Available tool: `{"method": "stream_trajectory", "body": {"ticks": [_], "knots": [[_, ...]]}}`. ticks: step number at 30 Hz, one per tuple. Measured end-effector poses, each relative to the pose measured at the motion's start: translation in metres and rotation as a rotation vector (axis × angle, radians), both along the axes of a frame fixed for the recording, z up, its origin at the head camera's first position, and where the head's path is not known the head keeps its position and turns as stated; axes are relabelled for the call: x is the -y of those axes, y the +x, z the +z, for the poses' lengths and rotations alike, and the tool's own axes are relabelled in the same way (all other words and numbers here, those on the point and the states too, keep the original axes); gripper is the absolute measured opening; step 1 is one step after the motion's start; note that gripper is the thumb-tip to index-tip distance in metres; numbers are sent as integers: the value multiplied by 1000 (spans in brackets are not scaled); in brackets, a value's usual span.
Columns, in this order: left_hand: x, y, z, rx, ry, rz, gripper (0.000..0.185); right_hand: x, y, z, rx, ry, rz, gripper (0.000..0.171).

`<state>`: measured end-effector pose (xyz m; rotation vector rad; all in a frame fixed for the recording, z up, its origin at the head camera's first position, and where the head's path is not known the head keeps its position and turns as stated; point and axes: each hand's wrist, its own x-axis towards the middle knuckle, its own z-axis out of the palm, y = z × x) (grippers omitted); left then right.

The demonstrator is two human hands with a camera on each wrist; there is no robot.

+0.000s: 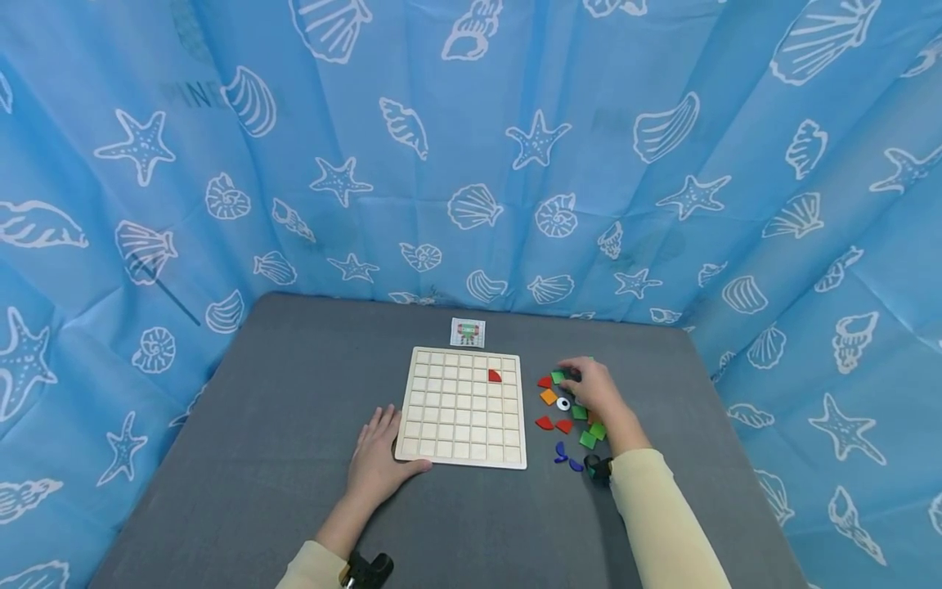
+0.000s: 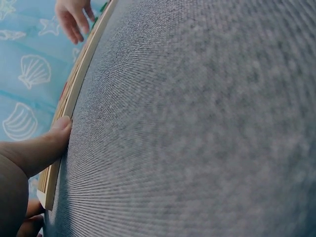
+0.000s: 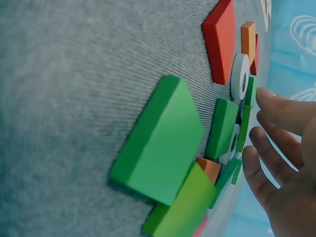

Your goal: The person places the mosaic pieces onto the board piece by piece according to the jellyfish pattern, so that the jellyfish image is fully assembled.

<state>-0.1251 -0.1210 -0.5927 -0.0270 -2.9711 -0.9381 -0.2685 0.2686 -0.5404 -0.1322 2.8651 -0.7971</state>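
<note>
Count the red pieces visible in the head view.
4. One sits in the wooden grid board, upper right cell. Three lie loose on the table beside the board: one near the right hand, two lower. The hand may hide more.

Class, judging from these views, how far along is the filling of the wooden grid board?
Barely begun. Done: one red quarter-circle piece sits in the grid board. In hand: the left hand rests against the board's edge, while the right hand reaches into the loose pieces. Left: every other cell is unfilled.
</note>
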Motion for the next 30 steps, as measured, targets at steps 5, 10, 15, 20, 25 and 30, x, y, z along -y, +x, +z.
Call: {"method": "stream_trajectory", "body": {"ticks": [5,10,15,20,25,30], "knots": [[0,2,1,7,1,0,118,2,-5,-4,9,34,43,36],[-1,3,0,6,9,-6,117,2,-7,-6,1,65,67,29],[-1,3,0,-8,10,1,116,4,-6,-4,-57,97,82,29],[0,3,-1,-10,3,9,118,14,-2,4,-116,84,66,31],[1,3,-1,0,2,6,118,27,2,13,-140,54,65,32],[0,1,-1,-1,6,-5,116,43,3,23,-161,40,95,32]]}}
